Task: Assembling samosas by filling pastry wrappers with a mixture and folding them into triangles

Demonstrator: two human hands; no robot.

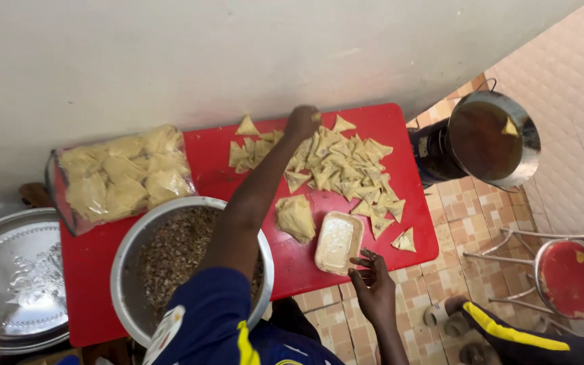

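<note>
On the red table [89, 270], a pile of folded triangular pastries [346, 169] lies at the far right. My left hand [303, 122] reaches across to the pile's far edge, its fingers closed around one pastry triangle. My right hand [374, 287] hovers over the table's near edge with its fingers spread and nothing in them. It is just beside a small beige tray of white paste [338, 242]. A small stack of flat pastry sheets [295, 217] lies left of that tray.
A metal bowl of brown filling [177, 253] sits under my left arm. A clear bag of pastry sheets [119, 177] lies at the far left, beside a silver platter [11, 284]. A pot of dark oil [491, 138] with one pastry stands right of the table, near a red stool [572, 278].
</note>
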